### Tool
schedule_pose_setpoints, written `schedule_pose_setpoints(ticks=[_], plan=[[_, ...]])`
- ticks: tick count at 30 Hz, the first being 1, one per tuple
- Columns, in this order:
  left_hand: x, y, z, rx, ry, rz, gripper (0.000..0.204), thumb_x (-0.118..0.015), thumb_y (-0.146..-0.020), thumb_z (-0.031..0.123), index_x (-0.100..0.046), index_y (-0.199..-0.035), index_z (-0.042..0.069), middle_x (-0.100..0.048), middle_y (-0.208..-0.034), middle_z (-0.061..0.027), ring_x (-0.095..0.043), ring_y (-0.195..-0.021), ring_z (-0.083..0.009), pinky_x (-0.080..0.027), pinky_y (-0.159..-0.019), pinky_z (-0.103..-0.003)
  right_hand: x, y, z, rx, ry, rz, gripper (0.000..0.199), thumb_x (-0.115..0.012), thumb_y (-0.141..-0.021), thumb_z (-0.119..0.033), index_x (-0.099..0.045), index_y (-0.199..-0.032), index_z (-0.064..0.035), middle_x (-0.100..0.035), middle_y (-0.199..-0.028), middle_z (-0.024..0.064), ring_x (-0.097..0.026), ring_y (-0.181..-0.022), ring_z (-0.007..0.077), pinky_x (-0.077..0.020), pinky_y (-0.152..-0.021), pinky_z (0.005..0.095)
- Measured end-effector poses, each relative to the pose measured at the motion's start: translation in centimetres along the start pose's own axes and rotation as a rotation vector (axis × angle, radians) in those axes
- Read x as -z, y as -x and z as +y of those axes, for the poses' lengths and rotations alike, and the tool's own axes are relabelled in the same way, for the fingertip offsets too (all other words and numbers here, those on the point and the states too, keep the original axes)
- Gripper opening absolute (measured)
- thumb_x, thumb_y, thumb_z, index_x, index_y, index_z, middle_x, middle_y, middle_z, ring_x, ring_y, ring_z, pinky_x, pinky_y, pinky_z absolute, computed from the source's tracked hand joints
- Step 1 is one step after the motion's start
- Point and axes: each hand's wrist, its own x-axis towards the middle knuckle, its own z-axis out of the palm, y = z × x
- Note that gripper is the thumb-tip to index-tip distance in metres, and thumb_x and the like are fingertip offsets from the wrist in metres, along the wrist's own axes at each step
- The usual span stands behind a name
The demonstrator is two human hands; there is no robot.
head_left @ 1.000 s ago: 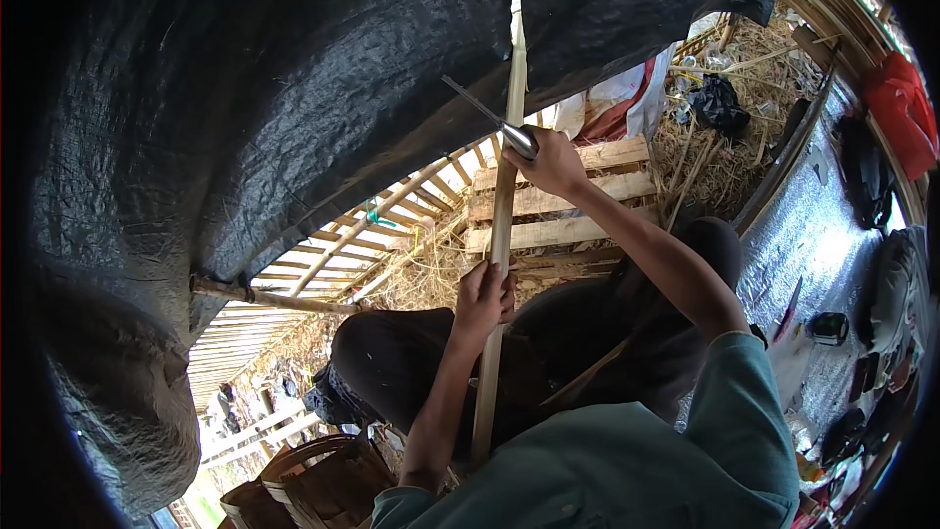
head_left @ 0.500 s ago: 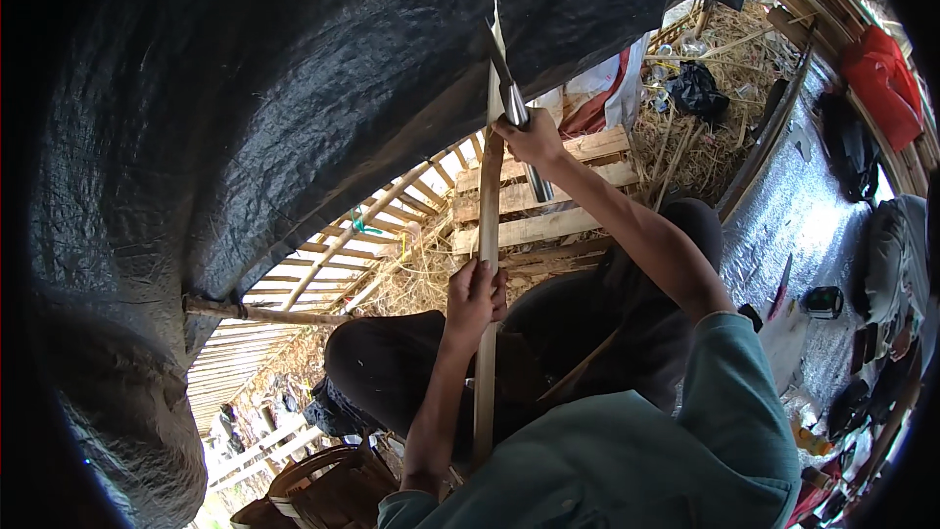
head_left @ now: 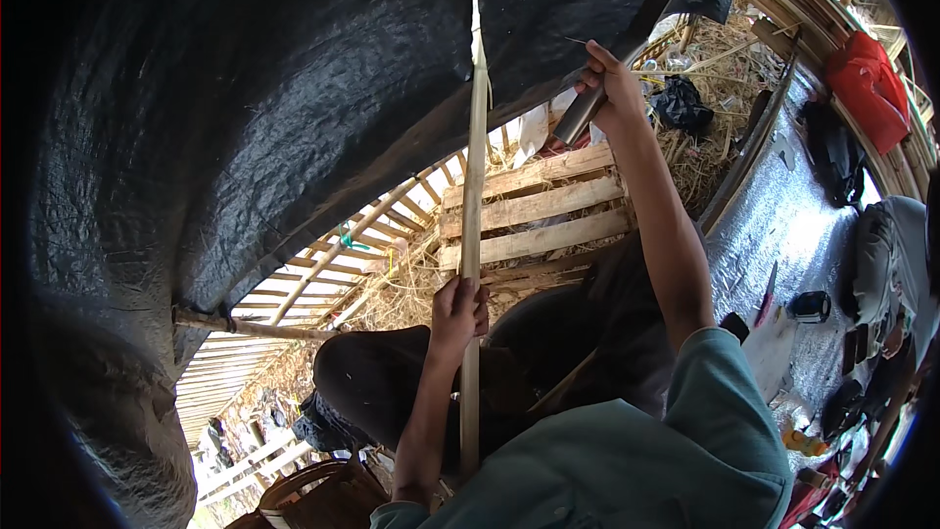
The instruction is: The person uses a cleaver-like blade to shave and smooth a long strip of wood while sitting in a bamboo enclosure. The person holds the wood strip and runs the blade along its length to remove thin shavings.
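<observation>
My left hand (head_left: 458,318) is wrapped round a long, pale bamboo strip (head_left: 471,206). The strip stands roughly lengthwise away from my body, its lower end by my lap and its thin far end against a black plastic sheet. Up and to the right, my right hand (head_left: 615,93) grips a knife (head_left: 580,120) with a tubular metal handle. Its dark blade points up and right, away from the strip, partly blending with the sheet. A thin sliver sticks out near the right fingertips.
The black plastic sheet (head_left: 323,108) hangs over the far left. A wooden slatted pallet (head_left: 548,216) lies beyond my knees. To the right, a silvery mat (head_left: 783,245) bears scissors (head_left: 768,294) and a tape measure (head_left: 811,307). A red bag (head_left: 869,93) lies farther off.
My right hand and the knife have swung off the bamboo strip, upward and to the right. My left hand still holds the strip, a little lower in view.
</observation>
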Motion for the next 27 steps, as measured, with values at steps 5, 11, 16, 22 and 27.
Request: schedule_pose_setpoints(ticks=[5, 11, 16, 22, 27], plan=[[0.2, -0.2, 0.0, -0.01, 0.002, 0.008, 0.019, -0.04, -0.094, 0.021, -0.045, -0.09, 0.003, -0.044, -0.072, -0.002, -0.031, -0.045, -0.0041, -0.025, -0.037, -0.019, 1.3, 0.5, -2.6, 0.016, -0.203, -0.106, 0.024, -0.06, -0.084, -0.014, -0.045, -0.066, -0.0139, -0.036, -0.056, -0.0071, -0.036, -0.048, 0.0057, -0.0348, -0.051, 0.0237], [0.0, -0.4, 0.0, -0.024, -0.009, 0.021, 0.025, -0.039, -0.094, 0.021, -0.048, -0.104, -0.001, -0.044, -0.071, -0.0015, -0.031, -0.045, -0.0039, -0.024, -0.037, -0.019, 2.2, 0.4, -4.6, 0.077, -0.168, -0.122, 0.017, -0.061, -0.082, -0.012, -0.049, -0.07, -0.0131, -0.035, -0.055, -0.0077, -0.036, -0.048, 0.0049, -0.0349, -0.051, 0.0235], [0.0, -0.5, 0.1, -0.021, -0.022, 0.026, 0.026, -0.04, -0.094, 0.021, -0.048, -0.105, -0.001, -0.044, -0.071, -0.0016, -0.031, -0.045, -0.0038, -0.025, -0.037, -0.019, 2.1, 0.6, -4.8, 0.088, -0.156, -0.119, 0.007, -0.062, -0.081, -0.011, -0.055, -0.081, -0.0119, -0.035, -0.055, -0.0077, -0.036, -0.048, 0.0049, -0.035, -0.052, 0.0232], [-0.1, -0.2, 0.4, -0.02, -0.028, 0.014, 0.021, -0.041, -0.093, 0.021, -0.048, -0.096, 0.001, -0.045, -0.072, -0.0024, -0.031, -0.045, -0.0041, -0.026, -0.037, -0.019, 2.4, 0.4, -4.6, 0.103, -0.168, -0.119, 0.007, -0.062, -0.081, -0.011, -0.055, -0.081, -0.0118, -0.036, -0.056, -0.0075, -0.037, -0.048, 0.0051, -0.0358, -0.052, 0.0233], [-0.3, -0.1, 0.4, -0.028, -0.033, 0.015, 0.019, -0.041, -0.093, 0.021, -0.045, -0.087, 0.004, -0.045, -0.072, -0.0029, -0.032, -0.046, -0.0047, -0.027, -0.037, -0.019, 2.8, 0.1, -4.6, 0.132, -0.081, -0.049, 0.012, -0.06, -0.084, -0.017, -0.052, -0.075, -0.0112, -0.037, -0.06, -0.0042, -0.039, -0.05, 0.0085, -0.0387, -0.053, 0.0272]])
